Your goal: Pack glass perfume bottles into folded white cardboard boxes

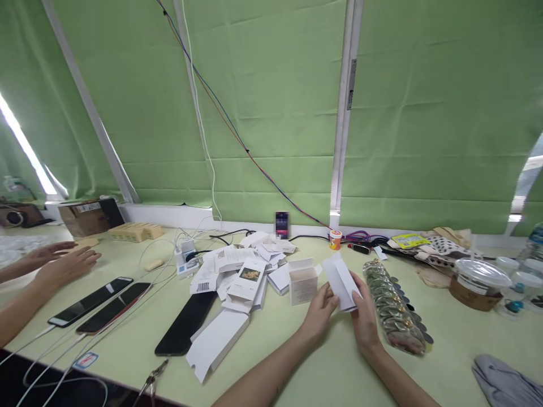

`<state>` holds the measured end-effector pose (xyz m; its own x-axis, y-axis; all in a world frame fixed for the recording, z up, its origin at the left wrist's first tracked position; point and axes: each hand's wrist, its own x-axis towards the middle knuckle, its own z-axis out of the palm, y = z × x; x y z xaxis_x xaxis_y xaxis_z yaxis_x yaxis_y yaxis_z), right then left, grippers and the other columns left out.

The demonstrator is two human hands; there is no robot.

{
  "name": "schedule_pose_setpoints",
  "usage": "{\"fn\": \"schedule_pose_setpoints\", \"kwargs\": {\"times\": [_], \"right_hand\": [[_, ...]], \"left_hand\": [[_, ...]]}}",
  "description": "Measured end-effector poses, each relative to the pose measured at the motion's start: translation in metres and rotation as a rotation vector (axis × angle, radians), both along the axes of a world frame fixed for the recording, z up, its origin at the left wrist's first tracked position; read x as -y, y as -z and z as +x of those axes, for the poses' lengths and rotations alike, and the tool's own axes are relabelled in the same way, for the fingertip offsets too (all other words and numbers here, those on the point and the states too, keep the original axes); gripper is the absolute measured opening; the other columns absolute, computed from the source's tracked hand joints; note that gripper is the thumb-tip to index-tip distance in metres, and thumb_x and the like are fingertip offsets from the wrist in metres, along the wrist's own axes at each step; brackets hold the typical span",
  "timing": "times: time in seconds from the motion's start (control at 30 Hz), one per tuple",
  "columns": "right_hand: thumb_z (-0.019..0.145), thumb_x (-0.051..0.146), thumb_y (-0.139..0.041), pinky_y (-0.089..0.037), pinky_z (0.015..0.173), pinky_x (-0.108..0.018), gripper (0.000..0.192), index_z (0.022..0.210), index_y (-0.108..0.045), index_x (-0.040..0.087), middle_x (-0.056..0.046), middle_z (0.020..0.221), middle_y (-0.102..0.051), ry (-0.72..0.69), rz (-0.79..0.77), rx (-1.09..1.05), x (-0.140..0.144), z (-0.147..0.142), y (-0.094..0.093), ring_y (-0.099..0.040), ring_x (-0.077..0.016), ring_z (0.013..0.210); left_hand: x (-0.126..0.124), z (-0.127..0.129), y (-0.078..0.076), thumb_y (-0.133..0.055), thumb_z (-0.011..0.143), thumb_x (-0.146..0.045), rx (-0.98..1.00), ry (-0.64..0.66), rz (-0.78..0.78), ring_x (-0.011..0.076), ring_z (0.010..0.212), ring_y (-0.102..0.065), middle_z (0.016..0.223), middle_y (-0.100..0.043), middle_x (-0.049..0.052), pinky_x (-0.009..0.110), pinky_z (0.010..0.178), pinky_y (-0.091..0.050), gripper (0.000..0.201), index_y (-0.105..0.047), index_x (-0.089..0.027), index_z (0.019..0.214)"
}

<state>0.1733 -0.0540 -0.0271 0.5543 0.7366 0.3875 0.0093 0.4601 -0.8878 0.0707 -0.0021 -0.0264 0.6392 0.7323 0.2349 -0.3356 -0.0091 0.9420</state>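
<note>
A white folding carton, its flaps raised, is held between my two hands above the table. My left hand grips its lower left side, fingers closed on it. On the right side my right hand pinches it with the thumb in front. Just left of them stands another white carton with its top flaps up. Further left lies a heap of flat and partly folded white cartons, one with a food picture. Beside my right hand is a row of shiny round packets. What is inside the held carton is hidden.
Phones with charging cables and a black phone lie leftward. A power strip stands behind. Another person's hands are at far left. Right are a lidded bowl, plastic cups and grey cloth.
</note>
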Motion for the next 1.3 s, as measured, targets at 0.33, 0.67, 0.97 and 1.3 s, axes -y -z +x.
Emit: {"fn": "schedule_pose_setpoints", "kwargs": {"times": [0.33, 0.67, 0.97, 1.3], "right_hand": [[0.087, 0.051, -0.042, -0.046, 0.086, -0.038, 0.045, 0.111, -0.058, 0.018, -0.010, 0.114, -0.063, 0.164, -0.015, 0.041, 0.003, 0.003, 0.004, -0.058, -0.0266, 0.104], [0.084, 0.059, -0.042, -0.050, 0.072, -0.035, 0.054, 0.108, -0.060, 0.014, -0.011, 0.105, -0.067, 0.202, -0.115, 0.030, -0.002, 0.017, 0.008, -0.061, -0.0275, 0.093], [0.081, 0.065, -0.043, -0.048, 0.090, -0.038, 0.059, 0.112, -0.061, 0.018, -0.009, 0.118, -0.065, 0.161, -0.144, -0.012, -0.008, 0.017, 0.008, -0.055, -0.0289, 0.113], [0.089, 0.050, -0.039, -0.032, 0.106, -0.040, 0.057, 0.142, -0.035, 0.028, -0.004, 0.149, -0.035, 0.172, -0.033, 0.141, -0.004, 0.018, -0.004, -0.039, -0.0231, 0.131]], "left_hand": [[0.007, -0.006, -0.018, -0.074, 0.070, -0.041, 0.082, -0.095, -0.086, 0.0262, 0.102, -0.061, 0.118, -0.063, 0.013, 0.032, 0.078, -0.051, 0.050, -0.057, -0.018, 0.110], [0.001, -0.011, -0.021, -0.062, 0.079, -0.048, -0.032, -0.127, 0.048, 0.0176, 0.080, -0.060, 0.095, -0.066, 0.007, 0.021, 0.057, -0.050, 0.038, -0.062, -0.017, 0.101], [-0.002, -0.012, -0.018, -0.056, 0.081, -0.054, -0.037, -0.172, 0.084, 0.0186, 0.076, -0.058, 0.091, -0.067, 0.005, 0.027, 0.061, -0.053, 0.044, -0.068, -0.019, 0.104], [-0.004, -0.012, -0.018, -0.068, 0.076, -0.038, 0.001, -0.128, 0.068, 0.0216, 0.088, -0.062, 0.103, -0.068, 0.009, 0.027, 0.067, -0.053, 0.046, -0.063, -0.018, 0.117]]}}
